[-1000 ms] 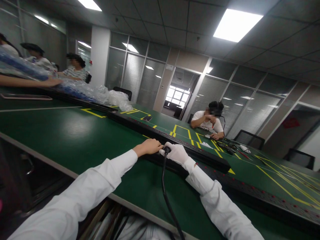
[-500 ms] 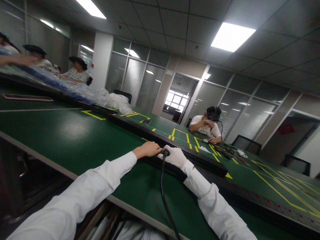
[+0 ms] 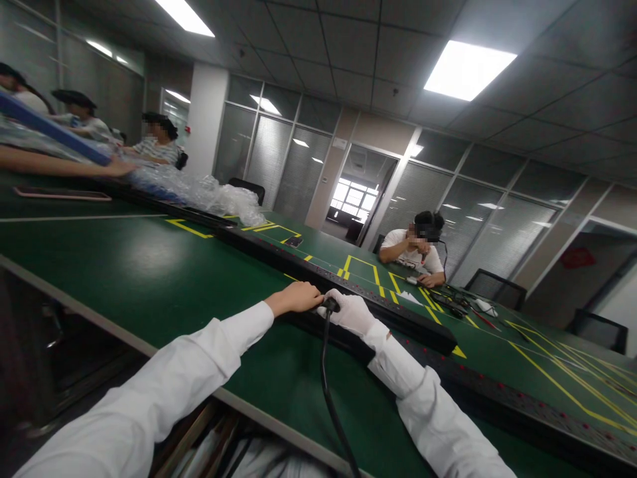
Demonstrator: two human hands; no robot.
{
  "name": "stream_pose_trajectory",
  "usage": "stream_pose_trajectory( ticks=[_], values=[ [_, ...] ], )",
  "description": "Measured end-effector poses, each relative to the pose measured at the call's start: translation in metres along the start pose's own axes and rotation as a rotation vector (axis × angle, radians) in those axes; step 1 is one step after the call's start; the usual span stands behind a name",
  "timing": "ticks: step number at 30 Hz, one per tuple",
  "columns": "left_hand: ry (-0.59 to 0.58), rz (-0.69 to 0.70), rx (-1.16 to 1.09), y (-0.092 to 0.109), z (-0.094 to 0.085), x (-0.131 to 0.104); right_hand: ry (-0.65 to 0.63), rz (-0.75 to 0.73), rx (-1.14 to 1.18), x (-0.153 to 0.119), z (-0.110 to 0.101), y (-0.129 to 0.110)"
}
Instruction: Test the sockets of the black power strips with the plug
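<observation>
My right hand [image 3: 351, 313], in a white glove, grips a black plug [image 3: 331, 305] whose thick black cable [image 3: 326, 378] hangs down over the table's near edge. Under both hands runs a long black power strip [image 3: 478, 377] with red dots along its top. My bare left hand [image 3: 297, 297] lies over this strip, its fingers curled down beside the plug. Its fingertips almost meet the glove. Whether the plug sits in a socket is hidden by the glove. Just beyond lies a second black power strip [image 3: 398, 317], parallel to the first.
Yellow tape marks the green table [image 3: 209, 285]. At the left, another person's arm [image 3: 64, 161] reaches beside a blue bar [image 3: 54, 129] and crumpled clear plastic wrap [image 3: 209, 199]. A phone [image 3: 62, 194] lies near it. Across the table sits a co-worker [image 3: 405, 249] near tangled cables [image 3: 450, 302].
At the left, the other person's hand has moved right and down onto the plastic, and the blue bar now shows raised. My hands keep their hold; the view has shifted slightly.
</observation>
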State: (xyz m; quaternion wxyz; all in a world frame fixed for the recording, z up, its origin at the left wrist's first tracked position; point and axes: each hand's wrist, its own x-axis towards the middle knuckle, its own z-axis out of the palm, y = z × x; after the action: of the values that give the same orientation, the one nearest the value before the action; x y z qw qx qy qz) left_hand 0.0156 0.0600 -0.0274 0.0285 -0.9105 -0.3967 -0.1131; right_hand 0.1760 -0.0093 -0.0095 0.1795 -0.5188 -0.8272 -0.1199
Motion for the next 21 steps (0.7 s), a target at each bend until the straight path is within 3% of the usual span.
stream_pose_trajectory(
  ticks=[21],
  values=[
    [-0.021,-0.01,-0.011,0.0002,-0.0002,-0.0006,0.0,0.042,0.018,-0.0003,0.0034,0.0012]
  ],
)
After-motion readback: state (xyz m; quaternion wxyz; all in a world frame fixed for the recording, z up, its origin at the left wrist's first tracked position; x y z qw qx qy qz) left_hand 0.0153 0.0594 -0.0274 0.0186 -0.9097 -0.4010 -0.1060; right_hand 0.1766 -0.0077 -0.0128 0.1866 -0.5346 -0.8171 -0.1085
